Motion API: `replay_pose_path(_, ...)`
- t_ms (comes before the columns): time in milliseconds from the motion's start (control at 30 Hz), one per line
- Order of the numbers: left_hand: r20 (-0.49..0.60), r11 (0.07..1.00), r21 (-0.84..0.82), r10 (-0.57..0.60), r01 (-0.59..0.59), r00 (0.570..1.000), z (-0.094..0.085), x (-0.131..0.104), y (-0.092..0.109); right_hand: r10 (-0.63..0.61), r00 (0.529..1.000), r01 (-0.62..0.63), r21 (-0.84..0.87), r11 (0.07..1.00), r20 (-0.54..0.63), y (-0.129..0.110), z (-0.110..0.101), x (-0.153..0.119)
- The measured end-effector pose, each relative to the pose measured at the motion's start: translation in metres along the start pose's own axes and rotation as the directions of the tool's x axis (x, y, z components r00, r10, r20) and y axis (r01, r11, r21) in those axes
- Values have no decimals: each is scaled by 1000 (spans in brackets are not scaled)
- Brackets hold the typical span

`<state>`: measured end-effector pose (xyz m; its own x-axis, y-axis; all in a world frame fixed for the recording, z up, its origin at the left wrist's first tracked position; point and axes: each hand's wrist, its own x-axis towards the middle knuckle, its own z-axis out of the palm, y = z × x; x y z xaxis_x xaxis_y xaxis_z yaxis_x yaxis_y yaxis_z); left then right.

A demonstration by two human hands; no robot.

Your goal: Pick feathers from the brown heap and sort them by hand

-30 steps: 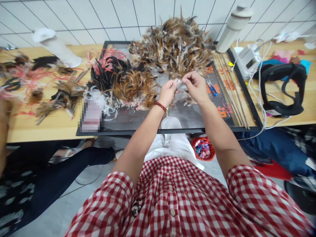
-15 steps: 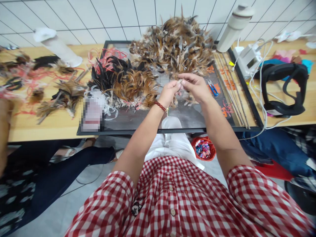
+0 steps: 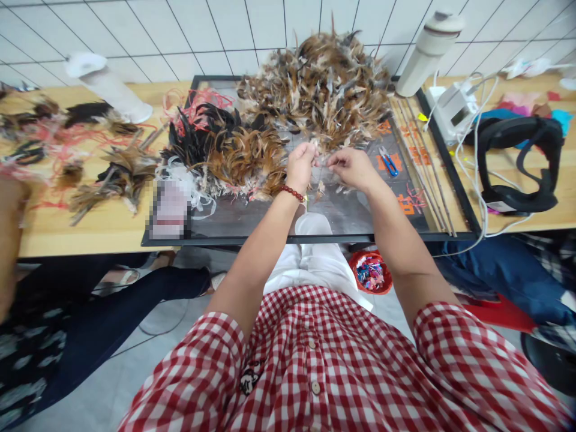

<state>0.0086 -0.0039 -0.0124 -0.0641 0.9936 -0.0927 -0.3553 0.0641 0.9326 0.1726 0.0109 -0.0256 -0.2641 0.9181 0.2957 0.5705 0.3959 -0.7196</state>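
Observation:
My left hand (image 3: pixel 302 167), with a red-brown bead bracelet (image 3: pixel 291 193) at the wrist, is closed in a pinch. A small pale feather (image 3: pixel 315 144) shows at its fingertips, mostly hidden by the fingers. Slightly to its right, my right hand (image 3: pixel 353 168) has thumb and forefinger pressed together; whatever sits between them is too small to make out. Behind both hands rises a big heap of brown and grey feathers (image 3: pixel 324 90). Sorted brown feathers (image 3: pixel 247 156) and black feathers (image 3: pixel 189 138) lie left of my left hand. Below the hands are loose feather scraps (image 3: pixel 320 189).
Blue thread snips (image 3: pixel 389 163) and thin sticks (image 3: pixel 425 165) lie right of my right hand on the black-framed board (image 3: pixel 243 240). A pale bottle (image 3: pixel 427 54), a power strip (image 3: pixel 450 114) and a black headset (image 3: pixel 517 162) stand further right. A red basket (image 3: pixel 389 282) is below.
My hands have come apart: the left moved slightly left, the right drew away to the right and a little lower. The feather piece between them is now at the left fingertips.

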Motion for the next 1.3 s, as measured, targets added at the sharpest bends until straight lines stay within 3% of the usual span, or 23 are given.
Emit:
replay_pose_path(133, -54, 998, -59, 9, -12, 999, -3, 2, 0, -130, 946, 179, -143, 973, 297, -2, 0, -6)
replay_pose_path(267, -65, 998, -63, 26, -30, 998, -2, 3, -1, -107, 918, 231, -297, 927, 381, -9, -1, -7)
replay_pose_path(400, -84, 998, 4, 68, -68, 994, -3, 6, -4, -100, 977, 165, -374, 913, 187, -19, -6, -8)
replay_pose_path(500, -7, 987, 128, 96, -94, 995, -4, 7, -7, -151, 986, 167, -348, 923, 73, -24, -8, -9)
replay_pose_path(667, 119, 971, 220, 65, -90, 991, 0, 0, -9, -198, 974, 188, -101, 977, -106, -19, -4, -6)
replay_pose_path(833, 90, 955, 264, 113, -133, 990, -3, 7, -13, -121, 934, 195, 193, 962, -337, -6, -4, 2)
replay_pose_path(900, 58, 932, 306, 186, -195, 981, -6, 13, -17, -119, 929, 208, 227, 951, -352, -4, -5, 4)
replay_pose_path(1033, 96, 891, 355, 265, -282, 959, -8, 17, -23, -146, 956, 214, 262, 941, -255, -7, -1, 2)
replay_pose_path(1300, 237, 897, 343, 203, -277, 950, -2, 5, -19, -132, 950, 203, 238, 950, -284, -5, 5, 2)
